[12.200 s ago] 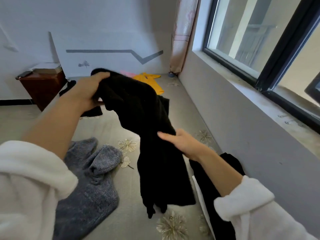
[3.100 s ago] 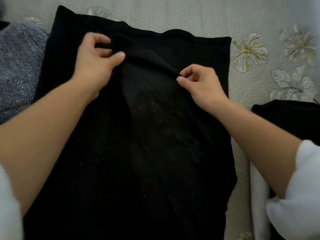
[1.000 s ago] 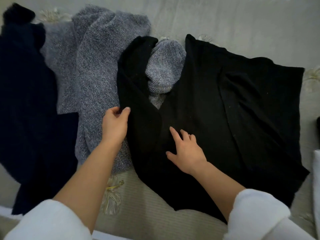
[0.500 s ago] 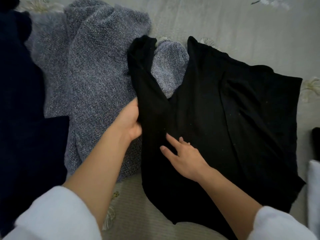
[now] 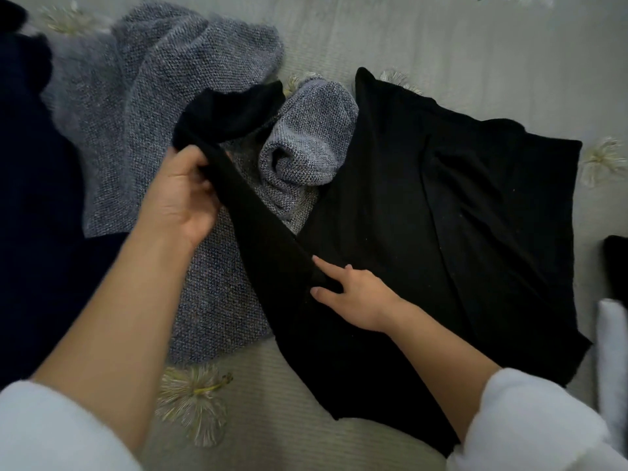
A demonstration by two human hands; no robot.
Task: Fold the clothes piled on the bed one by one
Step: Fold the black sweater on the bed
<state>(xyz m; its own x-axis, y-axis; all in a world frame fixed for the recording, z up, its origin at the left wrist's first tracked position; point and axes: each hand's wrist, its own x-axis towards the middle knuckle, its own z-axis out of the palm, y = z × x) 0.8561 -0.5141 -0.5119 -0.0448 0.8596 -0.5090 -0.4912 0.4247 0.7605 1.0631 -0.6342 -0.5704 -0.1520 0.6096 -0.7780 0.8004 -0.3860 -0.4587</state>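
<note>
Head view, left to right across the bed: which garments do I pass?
navy garment → grey knit sweater → black garment, its sleeve gripped by the left hand → white cloth at the right edge.

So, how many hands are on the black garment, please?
2: left hand grips the black garment's lifted sleeve, centre-left; right hand rests open on its body, below centre.
</note>
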